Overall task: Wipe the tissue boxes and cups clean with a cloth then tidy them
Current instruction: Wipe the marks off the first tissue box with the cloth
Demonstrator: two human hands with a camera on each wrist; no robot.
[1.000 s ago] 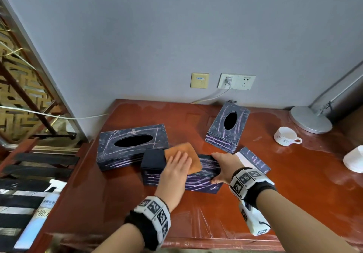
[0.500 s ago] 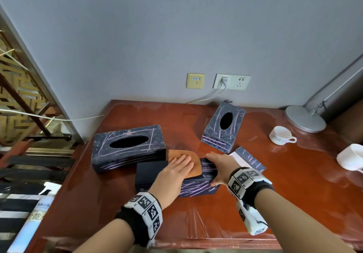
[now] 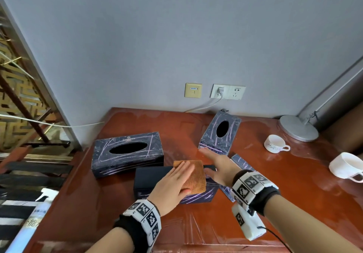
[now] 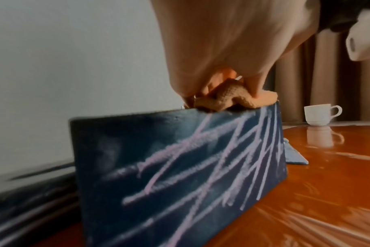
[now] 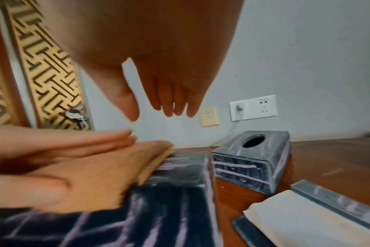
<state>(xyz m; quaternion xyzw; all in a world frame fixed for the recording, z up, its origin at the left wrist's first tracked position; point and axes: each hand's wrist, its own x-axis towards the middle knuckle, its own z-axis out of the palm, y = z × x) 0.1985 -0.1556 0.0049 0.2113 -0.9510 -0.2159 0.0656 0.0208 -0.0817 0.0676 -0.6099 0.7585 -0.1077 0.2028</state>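
A dark tissue box [image 3: 151, 182] with chalky purple streaks [image 4: 180, 167] lies in front of me on the red-brown table [image 3: 284, 194]. My left hand [image 3: 176, 180] presses a folded orange cloth [image 3: 196, 174] flat on the box top, fingers straight; the cloth [image 4: 222, 98] bunches under the palm. My right hand [image 3: 212, 160] hovers open just above the box's right end and holds nothing, its fingers [image 5: 171, 103] hanging straight. Streaked too are a long box [image 3: 127, 152] at the left and a cube box [image 3: 220, 133] behind. Two white cups [image 3: 275, 144] [image 3: 345, 165] stand at the right.
A flat dark lid with white tissues [image 5: 306, 217] lies right of the wiped box. A lamp base [image 3: 298, 128] sits at the back right corner. A plugged cable runs from the wall socket [image 3: 220, 92]. A spray bottle [image 3: 29, 219] lies off the table's left edge.
My right hand has let go of the box's right end and lifted, fingers spread. My left hand has slid the cloth a little to the right along the box top.
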